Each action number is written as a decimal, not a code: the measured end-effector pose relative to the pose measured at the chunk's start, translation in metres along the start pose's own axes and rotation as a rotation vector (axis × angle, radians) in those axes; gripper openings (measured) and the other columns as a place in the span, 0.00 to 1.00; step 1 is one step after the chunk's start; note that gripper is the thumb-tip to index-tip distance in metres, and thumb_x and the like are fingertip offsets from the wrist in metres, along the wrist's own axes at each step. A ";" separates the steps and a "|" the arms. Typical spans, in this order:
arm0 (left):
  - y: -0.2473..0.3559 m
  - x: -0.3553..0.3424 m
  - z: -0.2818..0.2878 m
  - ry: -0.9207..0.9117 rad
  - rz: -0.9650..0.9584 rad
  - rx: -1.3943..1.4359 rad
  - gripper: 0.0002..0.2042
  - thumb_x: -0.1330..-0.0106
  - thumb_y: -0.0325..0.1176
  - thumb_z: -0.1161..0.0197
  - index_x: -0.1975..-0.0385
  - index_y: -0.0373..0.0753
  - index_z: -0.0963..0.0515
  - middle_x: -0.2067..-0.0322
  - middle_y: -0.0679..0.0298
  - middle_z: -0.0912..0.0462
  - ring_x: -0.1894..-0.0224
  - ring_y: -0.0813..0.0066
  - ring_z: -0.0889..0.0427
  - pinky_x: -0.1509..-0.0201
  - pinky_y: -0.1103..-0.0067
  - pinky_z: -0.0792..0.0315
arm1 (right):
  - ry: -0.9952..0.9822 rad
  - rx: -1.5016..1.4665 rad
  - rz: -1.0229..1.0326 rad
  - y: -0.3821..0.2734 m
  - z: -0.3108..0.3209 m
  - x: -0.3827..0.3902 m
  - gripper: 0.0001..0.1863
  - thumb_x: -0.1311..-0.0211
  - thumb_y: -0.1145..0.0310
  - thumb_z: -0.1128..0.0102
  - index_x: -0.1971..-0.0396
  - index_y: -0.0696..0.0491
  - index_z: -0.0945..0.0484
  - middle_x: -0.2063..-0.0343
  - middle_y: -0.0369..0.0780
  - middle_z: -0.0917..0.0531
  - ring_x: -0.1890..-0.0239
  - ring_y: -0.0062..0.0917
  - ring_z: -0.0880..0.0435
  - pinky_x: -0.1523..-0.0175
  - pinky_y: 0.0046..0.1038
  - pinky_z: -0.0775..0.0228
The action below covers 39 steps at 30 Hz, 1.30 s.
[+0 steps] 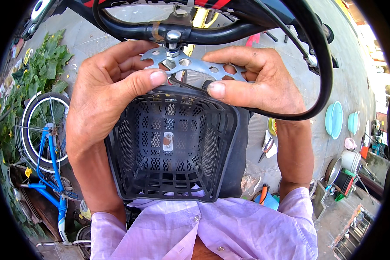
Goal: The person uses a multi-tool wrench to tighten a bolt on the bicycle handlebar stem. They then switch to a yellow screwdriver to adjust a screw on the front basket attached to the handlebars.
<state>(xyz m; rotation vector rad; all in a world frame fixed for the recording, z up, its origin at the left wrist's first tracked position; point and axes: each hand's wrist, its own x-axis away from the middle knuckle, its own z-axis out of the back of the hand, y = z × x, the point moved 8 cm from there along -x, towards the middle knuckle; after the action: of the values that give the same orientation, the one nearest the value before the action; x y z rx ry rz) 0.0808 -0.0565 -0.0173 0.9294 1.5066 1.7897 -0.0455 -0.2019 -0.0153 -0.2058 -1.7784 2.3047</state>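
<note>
A flat silver multi-hole spanner [182, 65] surrounds or sits against a bolt [173, 41] under the black handlebar [212, 35]. My left hand [108, 86] grips its left end, thumb on the near edge and fingers curled behind it. My right hand [258, 82] holds the right end between thumb and curled fingers. Just below the spanner, a black plastic basket [145, 125] hangs close to my body, with a small metal plate in its bottom. A black cable [320, 86] loops around my right hand. Exactly which spanner hole meets the bolt is unclear.
A blue bicycle [52, 160] lies among leafy plants [43, 60] at left. On the paved ground [346, 69] at right are cyan basins [333, 119], pliers [266, 149], an orange-handled tool [263, 195] and several pots. A metal grate [351, 234] is at lower right.
</note>
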 end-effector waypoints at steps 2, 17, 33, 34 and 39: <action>0.001 0.001 -0.001 0.017 -0.008 -0.017 0.25 0.44 0.29 0.28 0.48 0.24 0.26 0.64 0.56 0.16 0.61 0.76 0.18 0.53 0.81 0.24 | 0.020 -0.011 0.044 0.001 0.000 0.001 0.18 0.49 0.64 0.26 0.59 0.55 0.15 0.76 0.31 0.22 0.76 0.10 0.30 0.75 0.16 0.41; 0.001 -0.001 0.002 0.044 0.045 -0.008 0.25 0.43 0.30 0.29 0.49 0.22 0.27 0.67 0.57 0.15 0.65 0.78 0.17 0.58 0.84 0.25 | -0.041 0.102 -0.147 -0.001 0.002 0.000 0.23 0.51 0.63 0.27 0.55 0.58 0.18 0.68 0.33 0.21 0.68 0.13 0.27 0.65 0.16 0.37; -0.003 -0.001 0.000 0.031 0.084 -0.025 0.32 0.45 0.34 0.28 0.44 0.22 0.31 0.66 0.52 0.17 0.61 0.66 0.14 0.56 0.77 0.20 | -0.065 0.138 -0.101 -0.006 0.002 0.002 0.25 0.53 0.59 0.27 0.56 0.57 0.18 0.70 0.33 0.21 0.70 0.13 0.29 0.65 0.18 0.37; -0.004 -0.002 0.001 0.015 0.060 -0.013 0.30 0.44 0.32 0.29 0.43 0.23 0.31 0.65 0.52 0.16 0.61 0.66 0.14 0.56 0.77 0.20 | -0.064 0.161 -0.081 -0.009 0.002 0.002 0.25 0.53 0.58 0.27 0.56 0.57 0.18 0.70 0.33 0.21 0.70 0.13 0.29 0.66 0.18 0.38; -0.005 -0.003 0.003 0.023 0.075 -0.013 0.31 0.45 0.32 0.28 0.44 0.23 0.31 0.65 0.53 0.16 0.61 0.66 0.14 0.56 0.77 0.20 | -0.064 0.212 -0.058 -0.013 0.002 0.000 0.25 0.54 0.57 0.27 0.57 0.56 0.18 0.72 0.33 0.21 0.73 0.14 0.30 0.69 0.18 0.39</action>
<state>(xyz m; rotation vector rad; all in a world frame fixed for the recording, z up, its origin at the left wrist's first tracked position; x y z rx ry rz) 0.0848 -0.0561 -0.0225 0.9733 1.4901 1.8673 -0.0446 -0.2006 -0.0019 -0.0445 -1.5307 2.4608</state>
